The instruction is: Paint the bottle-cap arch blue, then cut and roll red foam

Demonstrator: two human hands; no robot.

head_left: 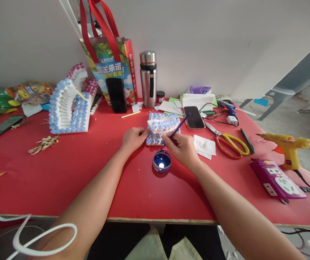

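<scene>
- Between our hands: blue-and-white rosette-covered model (163, 124); visible rosettes blue, remainder unclear.
- At its edge: our left hand (133, 140), grip indistinct.
- Pinched in our right hand (183, 150): slender blue brush (181, 124); below, round glossy-blue pot (162, 170).

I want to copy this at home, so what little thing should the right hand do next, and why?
Perhaps the right hand should lower the thin blue stick into the small blue pot, because the stick's low end points down by the pot's far rim, and the left hand is already at the blue-and-white piece.
</scene>
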